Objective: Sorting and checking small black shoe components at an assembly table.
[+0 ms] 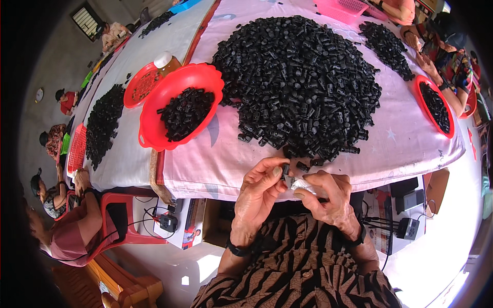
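Just on the near side of the big heap of black parts (pixel 298 84), the person's two hands work close together over the edge of the pink tablecloth (pixel 197 174). The left hand (pixel 258 191) pinches a small black piece (pixel 286 171) upright between thumb and fingers. The right hand (pixel 328 197) has its thumb and fingers closed on a pale, shiny item (pixel 299 184) whose kind cannot be told; it meets or nearly meets the black piece. A few loose black pieces (pixel 303 166) lie at the heap's near edge, just beyond the fingers.

Left of the heap and beside it sits a red scalloped bowl (pixel 179 77), part filled with similar black parts. Farther left of the heap, past the bowl, are a white-lidded jar (pixel 167 62), a red plate (pixel 134 83) bearing small bits, and a long spread of black parts (pixel 104 123).

Right of the heap stands a red oval tray (pixel 422 80) of black parts; beyond the heap's far right side, a co-worker's hand (pixel 426 64) reaches near a smaller pile (pixel 387 49). Behind the heap rests a pink basket (pixel 341 9).
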Tool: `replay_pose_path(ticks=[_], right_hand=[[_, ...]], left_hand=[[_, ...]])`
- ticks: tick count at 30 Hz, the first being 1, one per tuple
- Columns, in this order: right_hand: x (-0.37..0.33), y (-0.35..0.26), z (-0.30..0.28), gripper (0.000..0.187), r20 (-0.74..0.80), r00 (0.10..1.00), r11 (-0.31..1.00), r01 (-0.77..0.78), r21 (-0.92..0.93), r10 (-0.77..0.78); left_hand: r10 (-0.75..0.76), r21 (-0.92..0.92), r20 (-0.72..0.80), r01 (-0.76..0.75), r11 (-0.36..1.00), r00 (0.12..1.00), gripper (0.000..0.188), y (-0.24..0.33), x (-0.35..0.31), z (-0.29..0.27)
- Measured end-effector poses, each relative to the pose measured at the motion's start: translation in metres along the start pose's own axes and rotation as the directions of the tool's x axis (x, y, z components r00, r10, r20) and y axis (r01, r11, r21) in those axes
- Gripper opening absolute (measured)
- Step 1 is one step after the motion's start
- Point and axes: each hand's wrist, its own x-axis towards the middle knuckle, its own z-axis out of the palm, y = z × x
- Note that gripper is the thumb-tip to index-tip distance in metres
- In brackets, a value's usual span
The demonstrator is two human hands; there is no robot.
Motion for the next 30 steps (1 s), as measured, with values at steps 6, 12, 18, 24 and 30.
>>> replay_pose_path(ticks=[6,12,18,24,30], right_hand=[[-0.0002,0.0024,0.0003,0.030,0.006,1.000,1.000,0.004,-0.023,-0.004],[0.0012,0.0011,0.0017,0.028,0.002,1.000,1.000,-0.002,-0.023,0.003],[-0.0013,0.0030,0.0055,0.027,0.009,1.000,0.999,-0.003,-0.044,0.003],[-0.0034,0.0091,0.0051,0.029,-0.049,0.997,0.992,0.056,-0.114,-0.062],[-0.0041,0.0072,0.0066,0.030,-0.018,1.000,0.998,0.021,-0.057,-0.022]], left_hand=[[-0.010,0.001,0.001,0.010,1.000,1.000,0.021,-0.0002,0.0003,0.0004],[-0.007,0.020,-0.016,0.007,1.000,1.000,0.020,0.0007,0.0000,-0.0003],[0.004,0.039,-0.017,-0.004,0.999,1.000,0.020,0.0001,-0.0001,-0.0025],[-0.023,0.035,-0.012,0.023,0.999,1.000,0.020,0.0007,-0.0020,0.0060],[0.017,0.037,-0.054,-0.015,0.999,0.998,0.021,-0.0009,-0.0012,-0.0005]])
